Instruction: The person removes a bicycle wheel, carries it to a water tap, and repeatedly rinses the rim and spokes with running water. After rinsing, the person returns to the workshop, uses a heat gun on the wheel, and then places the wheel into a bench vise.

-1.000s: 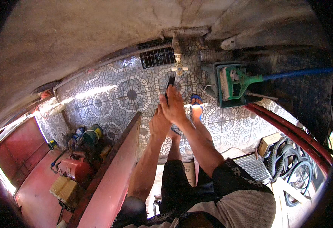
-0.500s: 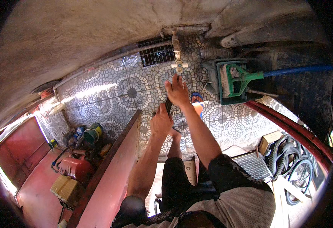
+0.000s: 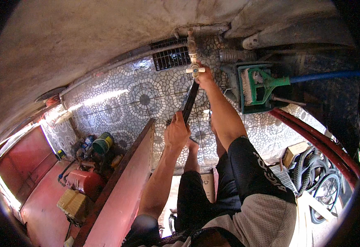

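A long, narrow black bar-like piece point(image 3: 191, 99) slants up from my left hand toward the tap. My left hand point(image 3: 176, 132) is closed around its lower end; I cannot make out what kind of piece it is. My right hand point(image 3: 205, 78) is at the upper end of the piece, just below and behind the tap point(image 3: 195, 71) with its pale cross-shaped handle. The tap hides most of the right fingers, so whether they grip the black piece does not show.
A floor grate point(image 3: 171, 59) lies left of the tap. To the right, a green broom point(image 3: 266, 85) with a blue handle rests in a dark green bin point(image 3: 245, 108). A pink partition point(image 3: 126, 181) stands on the left, beyond it a red tank point(image 3: 83, 181). Bicycle tires point(image 3: 311, 166) lie lower right.
My right hand has moved up and away to the tap, uncovering more of the black piece. My left hand has barely moved and keeps its hold. My blue-sandalled foot is now hidden behind my right arm.
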Available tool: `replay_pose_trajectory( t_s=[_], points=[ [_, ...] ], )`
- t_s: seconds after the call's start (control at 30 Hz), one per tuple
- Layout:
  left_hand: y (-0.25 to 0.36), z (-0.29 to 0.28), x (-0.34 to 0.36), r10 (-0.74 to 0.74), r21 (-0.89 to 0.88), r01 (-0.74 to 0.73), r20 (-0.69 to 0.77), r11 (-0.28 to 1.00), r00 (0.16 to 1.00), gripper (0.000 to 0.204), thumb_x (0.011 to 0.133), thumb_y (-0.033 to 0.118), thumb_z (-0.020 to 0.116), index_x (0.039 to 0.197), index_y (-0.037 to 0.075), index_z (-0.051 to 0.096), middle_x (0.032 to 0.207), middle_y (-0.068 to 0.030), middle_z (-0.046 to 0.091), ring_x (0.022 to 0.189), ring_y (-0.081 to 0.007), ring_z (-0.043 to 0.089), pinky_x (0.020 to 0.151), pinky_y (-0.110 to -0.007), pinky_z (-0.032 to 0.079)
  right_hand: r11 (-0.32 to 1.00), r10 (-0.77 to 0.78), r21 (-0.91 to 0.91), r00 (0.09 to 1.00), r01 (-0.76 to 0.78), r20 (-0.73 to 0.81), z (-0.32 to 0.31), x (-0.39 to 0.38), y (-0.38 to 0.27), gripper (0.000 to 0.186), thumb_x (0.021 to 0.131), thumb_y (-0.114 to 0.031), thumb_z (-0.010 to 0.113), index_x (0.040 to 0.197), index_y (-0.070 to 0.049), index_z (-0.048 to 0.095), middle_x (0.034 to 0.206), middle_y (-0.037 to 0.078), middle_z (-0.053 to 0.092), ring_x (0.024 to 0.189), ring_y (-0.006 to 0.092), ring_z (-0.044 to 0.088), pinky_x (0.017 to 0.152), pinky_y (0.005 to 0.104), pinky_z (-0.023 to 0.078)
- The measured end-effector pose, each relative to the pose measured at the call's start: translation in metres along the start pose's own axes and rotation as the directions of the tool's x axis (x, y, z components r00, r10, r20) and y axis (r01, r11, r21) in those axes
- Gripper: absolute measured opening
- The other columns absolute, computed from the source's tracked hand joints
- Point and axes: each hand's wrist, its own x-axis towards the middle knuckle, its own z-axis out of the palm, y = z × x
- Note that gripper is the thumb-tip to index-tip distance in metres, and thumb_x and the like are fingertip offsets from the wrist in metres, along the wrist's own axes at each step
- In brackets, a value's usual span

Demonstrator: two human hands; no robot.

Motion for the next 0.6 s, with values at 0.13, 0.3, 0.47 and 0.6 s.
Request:
replay_pose_trajectory(
  t_s=[0.13, 0.3, 0.47, 0.6],
  points=[
    [0.0, 0.002, 0.005, 0.013, 0.01, -0.013, -0.03, 1.0, 0.999, 0.041, 0.085, 0.01, 0.069, 0.117, 0.002, 0.043, 0.11, -0.0243, 0.067, 0.087, -0.0454, 0.071, 0.068, -0.053, 0.06, 0.656, -0.144, -0.751, 0.989, 0.078, -0.022, 0.022, -0.014, 0.001, 0.048, 0.1, -0.054, 0.052, 0.098, -0.009, 0.07, 0.082, 0.013, 0.07, 0.066, 0.0279, 0.065, 0.059, 0.0442, 0.052],
    [0.015, -0.004, 0.013, -0.067, 0.03, 0.066, 0.038, 0.997, 0.997, 0.037, 0.087, 0.013, 0.066, 0.115, 0.003, 0.045, 0.11, -0.0246, 0.068, 0.09, -0.0459, 0.07, 0.074, -0.055, 0.058, -0.07, 0.029, -0.878, 0.88, 0.474, 0.473, 0.018, -0.055, 0.016, 0.058, 0.103, -0.052, 0.046, 0.136, -0.007, 0.061, 0.135, 0.024, 0.061, 0.125, 0.0429, 0.057, 0.102, 0.051, 0.047],
    [-0.013, 0.007, 0.012, -0.038, -0.051, 0.033, -0.087, 0.998, 0.995, 0.034, 0.088, 0.015, 0.064, 0.114, 0.002, 0.047, 0.11, -0.0227, 0.068, 0.092, -0.0461, 0.069, 0.077, -0.056, 0.057, 0.153, -0.324, -0.606, 0.619, 0.781, 0.716, 0.035, -0.153, 0.036, 0.041, 0.103, -0.042, 0.047, 0.123, -0.013, 0.07, 0.137, 0.018, 0.06, 0.139, 0.0403, 0.043, 0.116, 0.0586, 0.028],
    [0.021, 0.005, 0.02, -0.027, -0.031, 0.027, -0.001, 0.999, 1.0, 0.036, 0.09, 0.02, 0.065, 0.116, 0.003, 0.048, 0.11, -0.0234, 0.067, 0.091, -0.0468, 0.069, 0.076, -0.057, 0.056, 0.449, -0.161, -0.769, 0.888, 0.455, 0.432, -0.021, -0.055, 0.015, 0.036, 0.1, -0.034, 0.06, 0.122, -0.008, 0.069, 0.124, 0.017, 0.066, 0.114, 0.0337, 0.062, 0.094, 0.0477, 0.048]
  ],
)
